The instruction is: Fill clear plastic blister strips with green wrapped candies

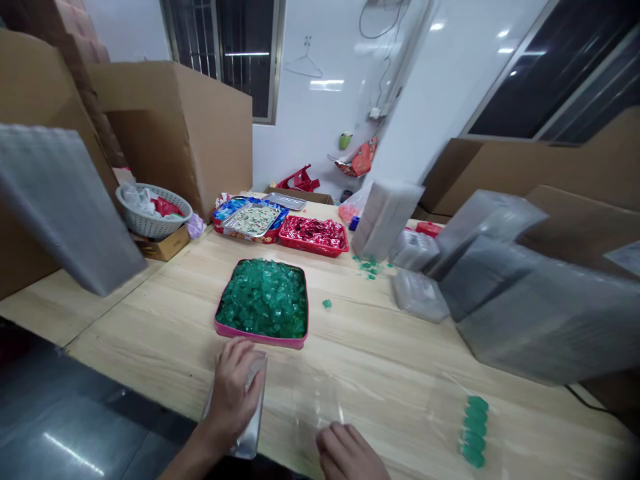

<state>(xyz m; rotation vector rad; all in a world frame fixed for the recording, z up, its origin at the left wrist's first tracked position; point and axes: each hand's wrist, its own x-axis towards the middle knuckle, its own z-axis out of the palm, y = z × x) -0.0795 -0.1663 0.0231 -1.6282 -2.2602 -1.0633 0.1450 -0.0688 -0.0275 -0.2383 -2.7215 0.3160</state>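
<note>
My left hand (233, 393) is closed over a small shiny metal tray (249, 437) at the table's front edge, fingers bent at its far end and thumb across it. Much of the tray is covered by that hand. My right hand (350, 455) is curled at the near edge of a clear plastic tray (317, 403), whose outline is faint; its fingertips are partly hidden. Just beyond my left hand sits a pink-rimmed square tin (263, 339) heaped with green translucent pieces (265, 297). To the right, another clear tray (443, 407) bears a row of several green pieces (474, 430).
Stacks of clear plastic trays (545, 313) stand along the right, and another stack (85, 207) stands left. At the back are a red basket (315, 250) of red packets, a metal tray (253, 220) of pale pieces and a white basket (155, 223). A loose green piece (327, 304) lies mid-table.
</note>
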